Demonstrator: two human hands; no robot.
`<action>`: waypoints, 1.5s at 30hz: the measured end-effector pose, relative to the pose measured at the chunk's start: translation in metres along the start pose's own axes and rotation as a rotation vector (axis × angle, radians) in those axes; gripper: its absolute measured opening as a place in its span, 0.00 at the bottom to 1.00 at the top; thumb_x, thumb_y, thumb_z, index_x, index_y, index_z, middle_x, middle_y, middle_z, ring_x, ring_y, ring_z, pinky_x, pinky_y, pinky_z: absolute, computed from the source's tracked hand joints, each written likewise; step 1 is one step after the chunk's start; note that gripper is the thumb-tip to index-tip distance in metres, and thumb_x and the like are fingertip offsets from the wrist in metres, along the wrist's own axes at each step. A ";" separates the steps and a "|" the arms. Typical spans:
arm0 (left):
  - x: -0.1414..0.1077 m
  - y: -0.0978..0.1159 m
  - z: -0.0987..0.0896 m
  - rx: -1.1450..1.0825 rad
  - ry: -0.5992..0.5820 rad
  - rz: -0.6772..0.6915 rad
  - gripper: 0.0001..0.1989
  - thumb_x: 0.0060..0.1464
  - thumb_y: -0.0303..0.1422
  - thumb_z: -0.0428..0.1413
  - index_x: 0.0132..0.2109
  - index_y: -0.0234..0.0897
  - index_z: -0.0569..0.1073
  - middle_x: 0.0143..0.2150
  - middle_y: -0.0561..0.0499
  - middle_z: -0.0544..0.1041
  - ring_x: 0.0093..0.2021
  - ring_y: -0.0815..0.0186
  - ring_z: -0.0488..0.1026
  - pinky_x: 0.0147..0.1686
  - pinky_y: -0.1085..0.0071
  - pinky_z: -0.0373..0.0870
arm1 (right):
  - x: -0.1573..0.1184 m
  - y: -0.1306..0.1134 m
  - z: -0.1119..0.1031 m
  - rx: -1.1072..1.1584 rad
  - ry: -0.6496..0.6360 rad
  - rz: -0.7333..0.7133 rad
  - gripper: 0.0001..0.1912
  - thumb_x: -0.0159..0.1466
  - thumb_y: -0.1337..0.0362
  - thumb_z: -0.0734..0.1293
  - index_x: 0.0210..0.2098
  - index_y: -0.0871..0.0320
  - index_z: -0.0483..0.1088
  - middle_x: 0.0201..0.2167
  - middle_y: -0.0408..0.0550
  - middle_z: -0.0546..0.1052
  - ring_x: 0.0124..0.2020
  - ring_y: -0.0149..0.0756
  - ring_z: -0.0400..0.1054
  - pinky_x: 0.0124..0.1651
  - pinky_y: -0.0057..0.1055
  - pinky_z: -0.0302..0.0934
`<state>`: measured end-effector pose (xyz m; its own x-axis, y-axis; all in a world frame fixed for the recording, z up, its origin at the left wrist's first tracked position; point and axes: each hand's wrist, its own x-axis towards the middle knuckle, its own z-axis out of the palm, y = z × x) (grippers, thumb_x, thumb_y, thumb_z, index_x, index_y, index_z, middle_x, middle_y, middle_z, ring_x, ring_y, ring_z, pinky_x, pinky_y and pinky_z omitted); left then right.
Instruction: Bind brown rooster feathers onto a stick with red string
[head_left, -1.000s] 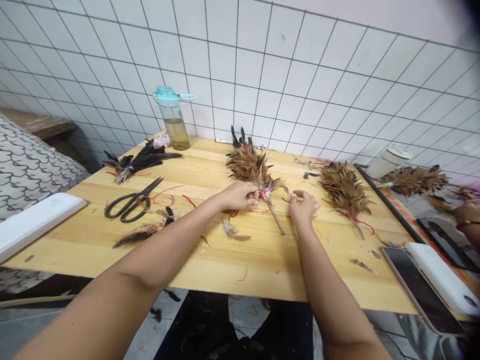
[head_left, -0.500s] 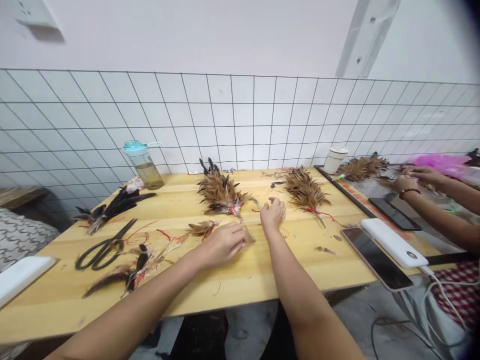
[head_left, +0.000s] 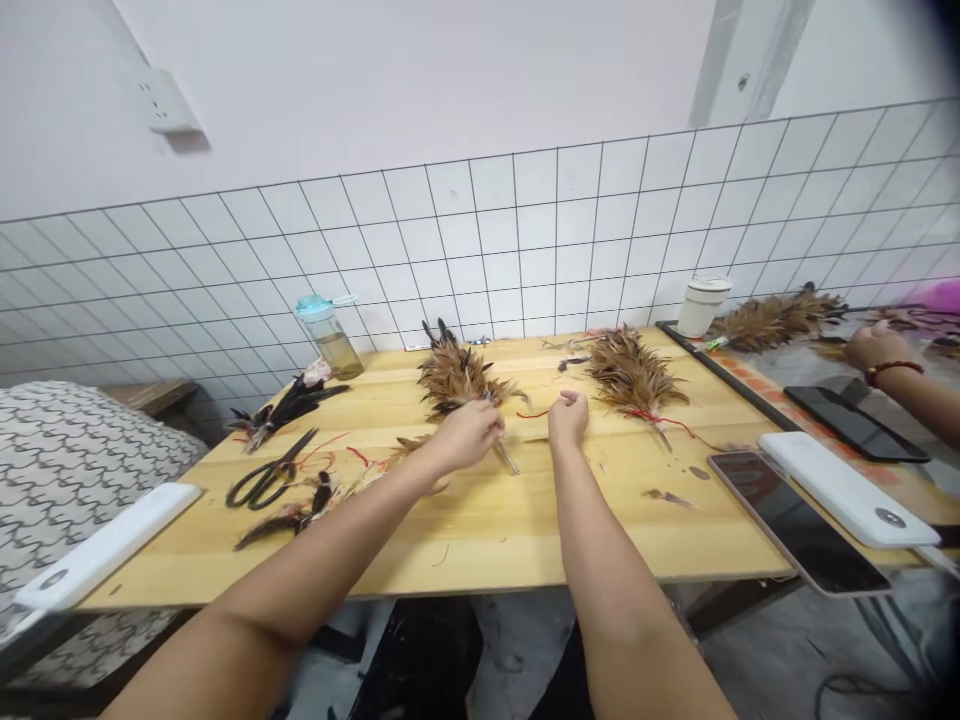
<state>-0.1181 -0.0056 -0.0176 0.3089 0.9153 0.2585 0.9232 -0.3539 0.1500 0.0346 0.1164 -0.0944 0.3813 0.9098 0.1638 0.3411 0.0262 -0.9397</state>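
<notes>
A brown feather duster with black tip feathers lies on the wooden table, its bare stick pointing toward me. My left hand is closed around the duster where the feathers meet the stick, hiding that join. To its right, my right hand is closed with fingers curled in. A red thread runs from near the duster to this hand and seems pinched in it; the fingertips are partly hidden. A second brown duster, with red thread at its neck, rests to the right. Loose brown feathers lie beside my left hand.
Black scissors and dark feather bunches lie at left. A water bottle and white cup stand at the back. A phone and white power bank overlap the right edge. Another person's hand is at far right.
My left hand has moved up from beside the stick to the duster's neck. My right hand's fingers have curled closed. The camera view has turned left and tilted.
</notes>
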 end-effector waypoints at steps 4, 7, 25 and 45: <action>0.061 -0.006 0.010 0.122 -0.129 -0.111 0.08 0.54 0.31 0.52 0.37 0.37 0.77 0.41 0.44 0.76 0.45 0.60 0.72 0.44 0.68 0.68 | 0.003 0.002 -0.005 -0.043 -0.035 -0.032 0.14 0.59 0.70 0.55 0.41 0.62 0.69 0.42 0.58 0.73 0.44 0.42 0.67 0.47 0.34 0.58; 0.087 -0.006 0.029 0.138 -0.193 -0.128 0.08 0.49 0.32 0.56 0.37 0.36 0.78 0.41 0.42 0.77 0.44 0.57 0.73 0.42 0.67 0.69 | 0.004 0.005 -0.012 -0.129 -0.147 -0.167 0.11 0.60 0.70 0.57 0.38 0.58 0.69 0.42 0.54 0.72 0.42 0.40 0.67 0.44 0.33 0.58; 0.043 -0.027 -0.019 -0.185 -0.171 -0.226 0.04 0.55 0.26 0.46 0.34 0.38 0.64 0.29 0.53 0.74 0.30 0.67 0.71 0.31 0.73 0.62 | 0.001 -0.003 -0.039 -0.280 -0.500 -0.710 0.23 0.61 0.57 0.64 0.55 0.54 0.65 0.45 0.51 0.69 0.37 0.38 0.66 0.39 0.33 0.60; 0.017 -0.050 0.006 -0.101 0.061 0.045 0.09 0.57 0.30 0.52 0.40 0.35 0.76 0.39 0.46 0.74 0.43 0.62 0.67 0.47 0.65 0.63 | -0.026 -0.007 -0.031 0.258 -0.894 -0.122 0.27 0.59 0.40 0.59 0.23 0.58 0.68 0.14 0.38 0.58 0.17 0.27 0.49 0.20 0.27 0.45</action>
<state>-0.1574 0.0291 -0.0259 0.3317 0.8858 0.3246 0.8803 -0.4143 0.2312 0.0487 0.0799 -0.0829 -0.4833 0.8723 0.0748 0.0929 0.1361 -0.9863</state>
